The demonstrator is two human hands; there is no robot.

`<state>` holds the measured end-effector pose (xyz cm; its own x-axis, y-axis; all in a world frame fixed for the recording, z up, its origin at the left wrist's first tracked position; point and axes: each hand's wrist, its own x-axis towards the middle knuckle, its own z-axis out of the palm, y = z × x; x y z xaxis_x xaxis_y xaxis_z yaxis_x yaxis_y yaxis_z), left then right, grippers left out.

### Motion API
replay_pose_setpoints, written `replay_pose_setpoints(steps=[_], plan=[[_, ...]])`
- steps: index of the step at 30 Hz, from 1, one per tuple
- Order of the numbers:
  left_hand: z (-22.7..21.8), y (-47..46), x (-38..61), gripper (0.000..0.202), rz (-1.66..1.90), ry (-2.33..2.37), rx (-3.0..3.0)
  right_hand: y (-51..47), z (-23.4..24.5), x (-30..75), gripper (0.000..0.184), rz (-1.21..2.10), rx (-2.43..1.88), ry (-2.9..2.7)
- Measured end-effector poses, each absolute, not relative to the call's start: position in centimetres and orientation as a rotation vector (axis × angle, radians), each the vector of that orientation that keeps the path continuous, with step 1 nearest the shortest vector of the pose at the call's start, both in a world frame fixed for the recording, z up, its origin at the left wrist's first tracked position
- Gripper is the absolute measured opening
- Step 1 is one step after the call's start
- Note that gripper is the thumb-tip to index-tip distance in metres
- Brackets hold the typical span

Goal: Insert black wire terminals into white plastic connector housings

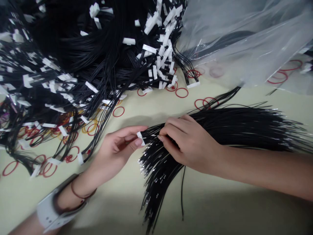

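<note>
Left grip (114,153) clenched on a white wire connector (141,138) at the end of a black wire bundle (227,129); right grip (192,143) pinching strands just beside it, above a cream table (110,209), near a heaped pile of connector-ended harnesses (73,55).

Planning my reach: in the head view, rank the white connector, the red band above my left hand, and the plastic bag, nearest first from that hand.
1. White connector: pinched by the left hand
2. Red band: on the tabletop
3. Plastic bag: upper right
</note>
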<state>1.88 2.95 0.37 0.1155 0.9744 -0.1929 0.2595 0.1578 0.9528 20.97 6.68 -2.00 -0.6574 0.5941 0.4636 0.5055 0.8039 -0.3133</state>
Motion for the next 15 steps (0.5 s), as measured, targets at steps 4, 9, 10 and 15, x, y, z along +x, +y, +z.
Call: replay_pose_setpoints(steps=[4, 9, 10, 15], plan=[[0.35, 2.87, 1.92, 0.028, 0.845, 1.356, 1.352, 6.72, -2.02, 20.97, 0.025, 0.268, -0.791, -2.425], [0.24, 2.67, 2.06, 0.028, 0.839, 1.366, 1.451, 6.67, -2.01, 20.85, 0.027, 0.299, -0.757, -2.436], [0.22, 2.63, 2.06, 0.029, 0.837, 1.365, 1.465, 6.65, -2.02, 20.83, 0.027, 0.296, -0.753, -2.437], [0.19, 2.52, 2.0, 0.03, 0.832, 1.332, 1.458, 6.67, -1.88, 20.87, 0.026, 0.315, -0.72, -2.404]])
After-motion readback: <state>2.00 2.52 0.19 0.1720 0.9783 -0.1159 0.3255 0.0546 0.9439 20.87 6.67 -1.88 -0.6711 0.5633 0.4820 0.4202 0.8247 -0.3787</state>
